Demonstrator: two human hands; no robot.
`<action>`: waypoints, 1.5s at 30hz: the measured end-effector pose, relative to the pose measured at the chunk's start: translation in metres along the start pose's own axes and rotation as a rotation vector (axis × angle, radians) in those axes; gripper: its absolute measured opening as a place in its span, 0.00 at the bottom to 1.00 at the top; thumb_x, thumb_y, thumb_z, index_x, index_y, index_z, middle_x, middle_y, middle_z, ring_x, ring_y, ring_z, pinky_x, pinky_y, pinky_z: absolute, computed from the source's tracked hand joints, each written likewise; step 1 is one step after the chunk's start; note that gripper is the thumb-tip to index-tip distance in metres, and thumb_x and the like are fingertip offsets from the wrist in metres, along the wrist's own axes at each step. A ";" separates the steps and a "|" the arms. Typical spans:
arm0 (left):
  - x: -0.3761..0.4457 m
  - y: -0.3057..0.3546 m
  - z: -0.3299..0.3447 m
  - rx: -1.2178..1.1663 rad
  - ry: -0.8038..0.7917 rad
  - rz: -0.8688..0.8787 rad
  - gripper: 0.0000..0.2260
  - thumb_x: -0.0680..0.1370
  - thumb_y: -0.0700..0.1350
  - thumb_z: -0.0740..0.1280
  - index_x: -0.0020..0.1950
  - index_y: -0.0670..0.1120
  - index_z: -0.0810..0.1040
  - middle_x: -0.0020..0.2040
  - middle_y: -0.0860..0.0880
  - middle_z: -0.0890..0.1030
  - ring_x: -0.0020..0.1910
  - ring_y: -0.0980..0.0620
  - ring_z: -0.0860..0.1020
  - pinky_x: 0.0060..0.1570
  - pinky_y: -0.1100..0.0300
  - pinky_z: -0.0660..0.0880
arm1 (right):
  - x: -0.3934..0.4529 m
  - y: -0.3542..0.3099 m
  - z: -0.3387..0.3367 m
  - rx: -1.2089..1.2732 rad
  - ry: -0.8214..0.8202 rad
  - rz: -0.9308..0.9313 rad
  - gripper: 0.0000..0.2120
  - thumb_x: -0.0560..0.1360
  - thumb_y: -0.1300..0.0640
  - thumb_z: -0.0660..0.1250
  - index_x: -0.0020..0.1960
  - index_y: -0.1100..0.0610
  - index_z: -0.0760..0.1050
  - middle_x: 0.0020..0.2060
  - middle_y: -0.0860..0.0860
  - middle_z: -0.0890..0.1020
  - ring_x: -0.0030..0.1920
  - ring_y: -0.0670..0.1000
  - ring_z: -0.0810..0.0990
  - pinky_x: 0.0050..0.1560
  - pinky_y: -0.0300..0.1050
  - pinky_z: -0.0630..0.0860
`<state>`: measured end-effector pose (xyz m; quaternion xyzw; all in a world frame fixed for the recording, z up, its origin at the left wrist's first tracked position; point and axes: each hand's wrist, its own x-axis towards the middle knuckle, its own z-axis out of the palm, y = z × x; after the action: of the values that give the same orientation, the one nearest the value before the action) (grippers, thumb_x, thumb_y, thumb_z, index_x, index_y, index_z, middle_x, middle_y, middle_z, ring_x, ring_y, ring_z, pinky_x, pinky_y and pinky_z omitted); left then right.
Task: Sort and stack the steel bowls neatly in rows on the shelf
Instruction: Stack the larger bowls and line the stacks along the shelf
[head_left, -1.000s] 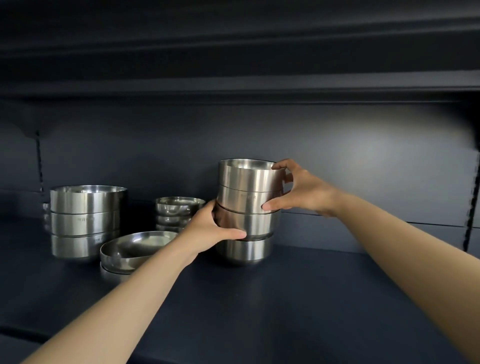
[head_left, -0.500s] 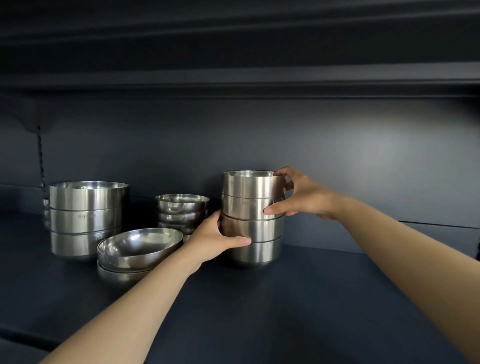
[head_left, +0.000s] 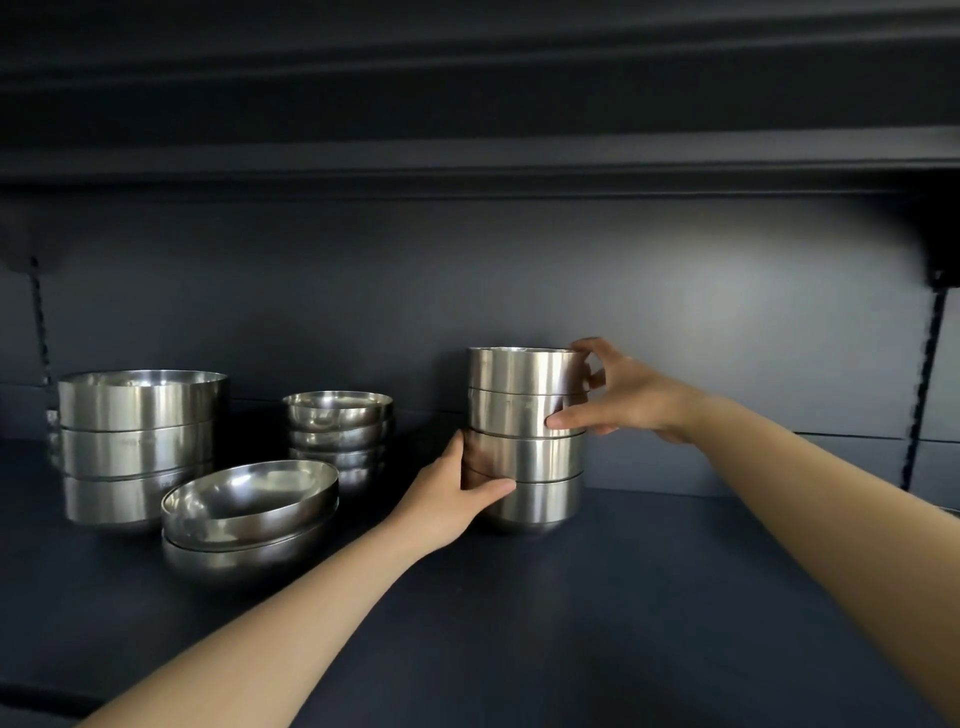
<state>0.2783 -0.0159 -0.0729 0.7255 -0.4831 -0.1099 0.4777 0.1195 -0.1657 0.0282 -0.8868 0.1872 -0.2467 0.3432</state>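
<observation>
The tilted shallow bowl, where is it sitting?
The tilted shallow bowl rests on another shallow bowl at left front, before the wide stack and small stack.

Four stacks of steel bowls: four, three, two, perhaps four.

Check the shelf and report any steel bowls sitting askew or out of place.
The shallow wide steel bowl atop the front low pile tilts instead of nesting flat, and that pile sits forward of the other stacks. The tall four-bowl stack looks straight, held by the left hand and right hand.
</observation>
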 end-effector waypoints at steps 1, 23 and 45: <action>-0.001 0.000 0.002 0.022 0.002 -0.007 0.38 0.72 0.55 0.70 0.77 0.50 0.54 0.69 0.53 0.71 0.68 0.54 0.69 0.69 0.52 0.66 | -0.005 0.001 -0.003 -0.010 0.008 0.013 0.44 0.58 0.48 0.80 0.66 0.44 0.60 0.50 0.49 0.76 0.51 0.49 0.78 0.40 0.43 0.81; -0.076 0.098 0.105 -0.103 -0.018 -0.084 0.15 0.74 0.45 0.69 0.61 0.50 0.77 0.56 0.55 0.79 0.54 0.58 0.76 0.45 0.68 0.69 | -0.177 0.090 -0.110 -1.086 0.054 0.490 0.15 0.68 0.53 0.71 0.37 0.55 0.64 0.36 0.50 0.71 0.39 0.55 0.72 0.35 0.40 0.69; -0.045 0.198 0.233 0.088 -0.117 0.194 0.17 0.74 0.43 0.68 0.63 0.47 0.77 0.58 0.51 0.80 0.56 0.54 0.78 0.51 0.66 0.70 | -0.189 0.116 -0.137 -1.037 0.102 0.300 0.17 0.68 0.52 0.71 0.38 0.55 0.63 0.34 0.50 0.68 0.40 0.57 0.72 0.38 0.43 0.70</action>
<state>-0.0074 -0.1312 -0.0495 0.6881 -0.5824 -0.0842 0.4246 -0.1296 -0.2219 -0.0233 -0.8901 0.4255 -0.1130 -0.1177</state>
